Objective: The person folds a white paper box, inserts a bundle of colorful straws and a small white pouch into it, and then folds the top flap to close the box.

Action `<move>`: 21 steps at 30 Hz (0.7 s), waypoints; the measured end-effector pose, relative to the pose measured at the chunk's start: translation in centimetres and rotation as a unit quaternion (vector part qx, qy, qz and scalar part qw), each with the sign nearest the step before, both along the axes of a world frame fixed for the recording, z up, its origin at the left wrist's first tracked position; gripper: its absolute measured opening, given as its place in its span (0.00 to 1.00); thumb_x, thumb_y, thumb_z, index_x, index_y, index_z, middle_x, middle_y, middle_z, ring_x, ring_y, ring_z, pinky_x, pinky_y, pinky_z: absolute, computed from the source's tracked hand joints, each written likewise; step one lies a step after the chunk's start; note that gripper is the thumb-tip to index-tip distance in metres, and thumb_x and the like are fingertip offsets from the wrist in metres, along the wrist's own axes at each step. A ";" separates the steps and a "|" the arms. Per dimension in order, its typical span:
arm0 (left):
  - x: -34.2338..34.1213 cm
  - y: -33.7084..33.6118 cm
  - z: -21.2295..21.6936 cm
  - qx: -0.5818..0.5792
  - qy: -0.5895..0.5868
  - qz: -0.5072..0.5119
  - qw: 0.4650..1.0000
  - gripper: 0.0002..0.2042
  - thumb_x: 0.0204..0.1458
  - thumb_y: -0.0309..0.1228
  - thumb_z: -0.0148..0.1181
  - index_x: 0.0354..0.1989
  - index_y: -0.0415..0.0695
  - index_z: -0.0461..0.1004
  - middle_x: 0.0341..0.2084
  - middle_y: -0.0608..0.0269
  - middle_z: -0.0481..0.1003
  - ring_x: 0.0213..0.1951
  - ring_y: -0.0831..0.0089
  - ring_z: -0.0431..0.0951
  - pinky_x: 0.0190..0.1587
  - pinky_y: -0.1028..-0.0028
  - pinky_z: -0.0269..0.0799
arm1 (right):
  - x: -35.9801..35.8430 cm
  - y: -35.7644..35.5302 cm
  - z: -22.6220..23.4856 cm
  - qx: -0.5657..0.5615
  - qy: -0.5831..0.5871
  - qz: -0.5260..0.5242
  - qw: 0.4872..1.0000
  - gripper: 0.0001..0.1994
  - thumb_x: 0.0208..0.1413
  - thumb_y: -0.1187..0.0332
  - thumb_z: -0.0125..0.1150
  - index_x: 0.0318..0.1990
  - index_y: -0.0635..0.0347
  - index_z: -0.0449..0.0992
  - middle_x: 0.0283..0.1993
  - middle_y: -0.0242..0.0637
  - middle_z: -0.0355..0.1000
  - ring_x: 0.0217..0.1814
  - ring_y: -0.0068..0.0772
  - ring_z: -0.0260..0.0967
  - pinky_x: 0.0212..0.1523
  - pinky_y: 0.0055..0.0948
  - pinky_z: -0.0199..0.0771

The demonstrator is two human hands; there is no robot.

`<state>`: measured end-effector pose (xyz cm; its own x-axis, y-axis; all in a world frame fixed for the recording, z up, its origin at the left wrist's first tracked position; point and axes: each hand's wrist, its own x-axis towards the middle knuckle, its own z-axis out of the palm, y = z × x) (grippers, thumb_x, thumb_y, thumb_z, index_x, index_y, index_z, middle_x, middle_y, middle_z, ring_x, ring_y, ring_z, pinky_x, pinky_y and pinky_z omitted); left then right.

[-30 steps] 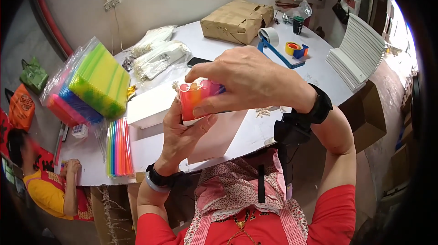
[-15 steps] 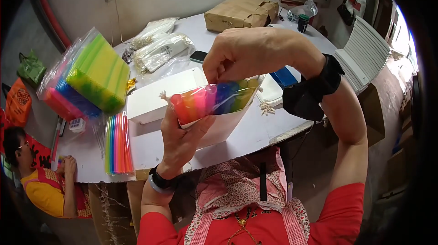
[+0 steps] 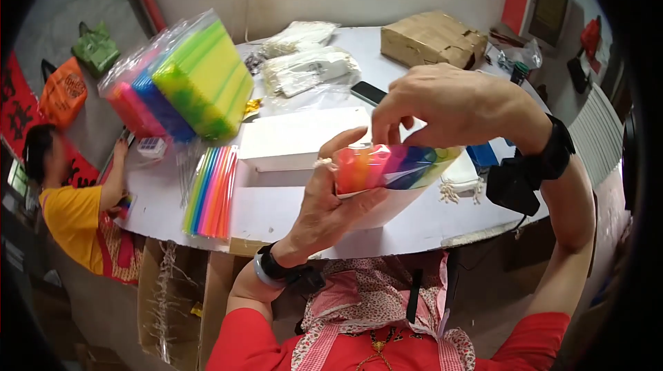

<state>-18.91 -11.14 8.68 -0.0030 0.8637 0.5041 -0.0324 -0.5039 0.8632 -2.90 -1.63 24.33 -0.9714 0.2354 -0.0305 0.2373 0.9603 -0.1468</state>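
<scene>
My left hand [image 3: 331, 209] is wrapped round the near left side of an upright white box [image 3: 394, 211], its thumb and fingers gripping the sides. Rainbow-coloured tubes in clear film [image 3: 387, 167] fill the box's top. My right hand [image 3: 431, 105] reaches over from the right, fingers curled down and closed on the far edge of this packet; the fingertips are partly hidden. A knotted white cord end [image 3: 324, 162] sticks out by the left fingers. Right behind lies a long white box [image 3: 300, 138]. A flat bundle of rainbow-coloured sticks [image 3: 212, 195] lies to the left.
Clear-bagged coloured packs [image 3: 204, 81] stand at the left. Bagged white cords [image 3: 311, 71], a phone [image 3: 368, 93] and a brown paper parcel [image 3: 434, 38] lie farther back. A white drawstring pouch [image 3: 461, 172] sits at the right. A person in yellow [image 3: 76, 222] works at the table's left end.
The view has turned left, so everything appears shifted right. My right fingers have come lower onto the film-wrapped tubes. The left hand still grips the box, its fingers now higher round the far side.
</scene>
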 end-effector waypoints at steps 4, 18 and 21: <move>-0.4 0.9 -0.3 0.100 0.011 0.020 0.995 0.30 0.51 0.24 0.63 0.62 0.42 0.55 0.58 0.49 0.61 0.47 0.71 0.73 0.47 0.72 0.72 | -0.9 0.8 -0.9 -0.050 -0.017 -0.040 0.998 0.09 0.48 0.74 0.58 0.37 0.60 0.78 0.32 0.40 0.76 0.36 0.39 0.75 0.38 0.33 0.73; -2.2 2.6 0.3 0.280 0.231 0.237 0.901 0.07 0.49 0.24 0.63 0.37 0.40 0.77 0.49 0.46 0.69 0.47 0.60 0.74 0.47 0.68 0.72 | -0.5 1.4 -7.9 0.135 0.247 0.002 0.960 0.08 0.47 0.75 0.58 0.36 0.61 0.74 0.27 0.39 0.70 0.33 0.40 0.69 0.35 0.35 0.70; -2.2 3.0 0.0 0.281 0.209 0.249 0.903 0.05 0.50 0.24 0.62 0.35 0.40 0.77 0.49 0.47 0.69 0.49 0.60 0.73 0.47 0.66 0.72 | 0.1 1.4 -8.5 -0.027 0.305 -0.039 0.951 0.10 0.43 0.77 0.59 0.37 0.60 0.74 0.28 0.36 0.69 0.34 0.38 0.66 0.34 0.33 0.69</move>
